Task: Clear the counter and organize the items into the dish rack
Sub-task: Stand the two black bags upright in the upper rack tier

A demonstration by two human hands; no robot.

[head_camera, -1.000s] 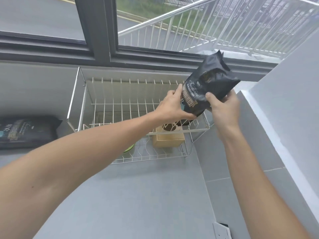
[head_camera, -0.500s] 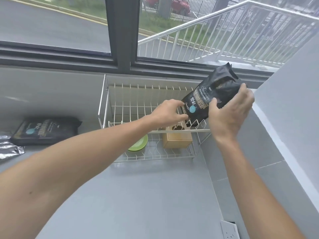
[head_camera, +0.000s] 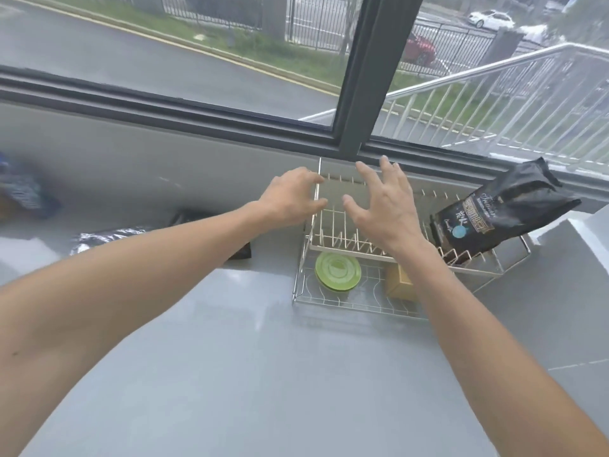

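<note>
A black coffee bag (head_camera: 494,212) stands tilted in the right end of the dish rack's upper tier, free of both hands. The two-tier wire dish rack (head_camera: 333,303) sits on the grey counter under the window. Its lower tier holds a green plate (head_camera: 337,270) and a tan wooden box (head_camera: 398,285). My left hand (head_camera: 290,199) hovers at the rack's left end with fingers apart, empty. My right hand (head_camera: 385,206) is spread open above the upper tier, empty. A second black bag (head_camera: 242,252) lies on the counter left of the rack, mostly behind my left forearm.
A silver foil pack (head_camera: 102,239) lies on the counter at the left. A blurred blue packet (head_camera: 23,192) sits at the far left edge. A window frame (head_camera: 359,94) and sill run behind the rack. A grey wall (head_camera: 593,258) rises at the right.
Both hands let go of the black bag, which now stands in the rack's right end. The hands moved left over the rack, and the view swung left.
</note>
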